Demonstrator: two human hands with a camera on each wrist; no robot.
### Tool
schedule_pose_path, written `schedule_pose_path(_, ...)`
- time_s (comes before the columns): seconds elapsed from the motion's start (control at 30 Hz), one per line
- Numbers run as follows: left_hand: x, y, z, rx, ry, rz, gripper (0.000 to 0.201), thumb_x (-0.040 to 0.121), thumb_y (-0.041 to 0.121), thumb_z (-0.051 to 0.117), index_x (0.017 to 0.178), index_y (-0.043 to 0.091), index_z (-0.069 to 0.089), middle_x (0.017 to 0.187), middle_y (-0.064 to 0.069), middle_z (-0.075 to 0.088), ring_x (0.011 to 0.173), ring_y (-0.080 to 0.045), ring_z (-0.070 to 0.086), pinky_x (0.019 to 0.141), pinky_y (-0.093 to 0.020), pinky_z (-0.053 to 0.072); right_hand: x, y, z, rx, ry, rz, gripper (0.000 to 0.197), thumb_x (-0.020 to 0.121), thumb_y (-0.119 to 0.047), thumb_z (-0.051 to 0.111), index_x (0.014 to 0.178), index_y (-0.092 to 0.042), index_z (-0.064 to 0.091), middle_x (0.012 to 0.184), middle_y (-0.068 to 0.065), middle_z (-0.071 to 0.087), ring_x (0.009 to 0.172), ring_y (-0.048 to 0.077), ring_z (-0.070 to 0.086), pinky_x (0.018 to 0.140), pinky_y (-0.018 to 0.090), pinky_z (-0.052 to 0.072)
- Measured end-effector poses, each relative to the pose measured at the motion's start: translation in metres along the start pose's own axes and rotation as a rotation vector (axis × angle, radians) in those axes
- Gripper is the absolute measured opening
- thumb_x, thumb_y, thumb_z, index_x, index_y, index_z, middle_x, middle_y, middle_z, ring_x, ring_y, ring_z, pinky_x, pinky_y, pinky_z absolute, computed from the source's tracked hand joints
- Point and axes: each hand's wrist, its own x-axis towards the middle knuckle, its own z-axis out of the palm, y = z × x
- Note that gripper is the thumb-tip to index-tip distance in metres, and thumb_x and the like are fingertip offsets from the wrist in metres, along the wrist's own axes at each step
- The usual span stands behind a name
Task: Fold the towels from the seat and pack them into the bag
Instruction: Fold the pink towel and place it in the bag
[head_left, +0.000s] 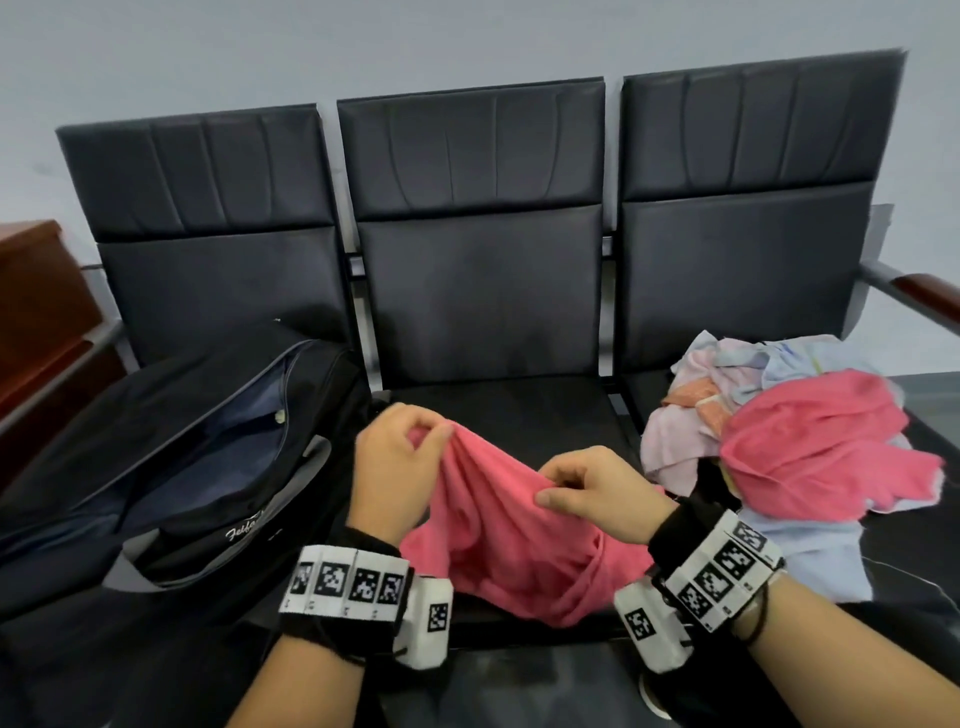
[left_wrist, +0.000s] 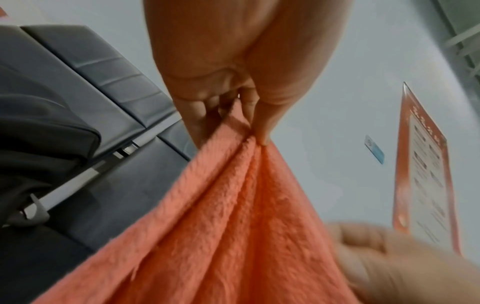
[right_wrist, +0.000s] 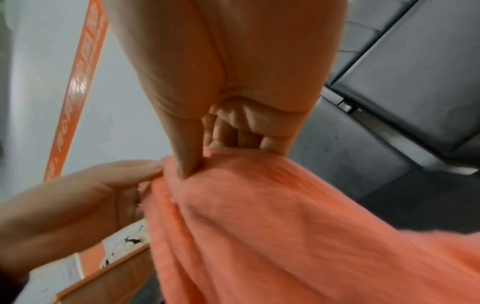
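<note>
Nearest, two forearms come in from the bottom edge, each wrist wrapped in a black band (head_left: 347, 581) set with square black-and-white marker tiles. Just beyond them both hands hold one pink towel (head_left: 511, 540) up over the front of the middle seat (head_left: 519, 410). The left hand (head_left: 397, 457) has its thumb and fingertips (left_wrist: 262, 127) closed together on a bunched edge of the cloth, as the left wrist view shows from below. The right hand (head_left: 597, 491) pinches another part of the same edge, thumb (right_wrist: 185, 162) pressed against the curled fingers with the fabric caught between. Between and below the two grips the towel sags in loose folds toward the seat's near edge.

To the left, on the left seat, lies a black duffel bag (head_left: 171, 467), its zip open and a dark blue lining showing inside. To the right, on the right seat, sits a loose heap of towels (head_left: 779, 431): a pink one on top, with pale pink, orange and light blue pieces under and behind it.

Farther back stand the three black padded backrests (head_left: 472, 208) of the row, against a pale wall (head_left: 467, 41). At the far left edge is a reddish-brown wooden cabinet (head_left: 36, 291).
</note>
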Motion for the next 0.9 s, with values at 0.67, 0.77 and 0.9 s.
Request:
schedule_pose_path(0.67,0.048,-0.033,-0.078,-0.057,0.578,-0.143,0.013,0.088,0.031,0.063,0.086,0.021,0.07,0.083,-0.005,0.069,0.076,-0.016,0.06,0.08,-0.041,0.056,-0.022,0.055,-0.044,-0.249,0.188,0.215,0.009,0.094,-0.007,0.059,0.09,-0.012,0.065,0.083,-0.001,0.065,0.079,0.015,0.06,0.076,0.031,0.048)
schedule_pose_path(0.77,0.048,-0.023,-0.069,-0.048,0.528,-0.146,0.008,0.089,0.025,0.064,0.084,0.02,0.069,0.083,-0.002,0.068,0.078,-0.019,0.062,0.082,-0.04,0.054,-0.025,0.036,-0.048,0.031,0.287,0.14,0.013,0.094,0.002,0.058,0.091,-0.011,0.061,0.066,-0.004,0.059,0.061,0.007,0.054,0.058,0.023,0.043)
schedule_pose_path(0.9,0.049,0.003,-0.04,-0.064,0.377,-0.062,0.007,0.089,0.014,0.068,0.084,0.019,0.07,0.084,-0.003,0.07,0.077,-0.01,0.059,0.083,-0.028,0.052,-0.018,-0.012,-0.049,0.425,0.375,-0.071,0.02,0.093,0.007,0.056,0.097,-0.006,0.07,0.066,-0.001,0.065,0.056,0.007,0.057,0.05,0.016,0.045)
